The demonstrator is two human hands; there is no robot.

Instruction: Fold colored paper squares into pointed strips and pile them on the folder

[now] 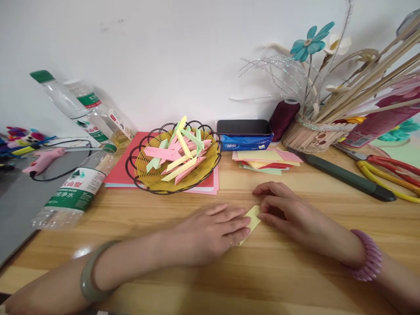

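A small folded piece of pale yellow paper (pixel 253 218) lies slantwise on the wooden table between my hands. My left hand (pixel 215 229) rests flat with fingers stretched out, the fingertips pressing on the paper's left side. At the paper's upper right end, my right hand (pixel 284 210) pinches the edge between thumb and forefinger, its other fingers curled. Beyond my hands, a yellow woven basket (pixel 139 164) with a black looped rim holds several folded strips in pink, yellow and green. A stack of coloured paper slips (pixel 267 159) lies behind my right hand.
Red paper sheets (pixel 120 166) lie under the basket. Plastic bottles (pixel 77 192) and a pink glue gun (pixel 44 161) are at left. A phone (pixel 244 127) sits on a blue tissue pack (pixel 246 142). At right are a dark green cutter (pixel 348 175), pliers (pixel 387 170) and a flower holder (pixel 315 135).
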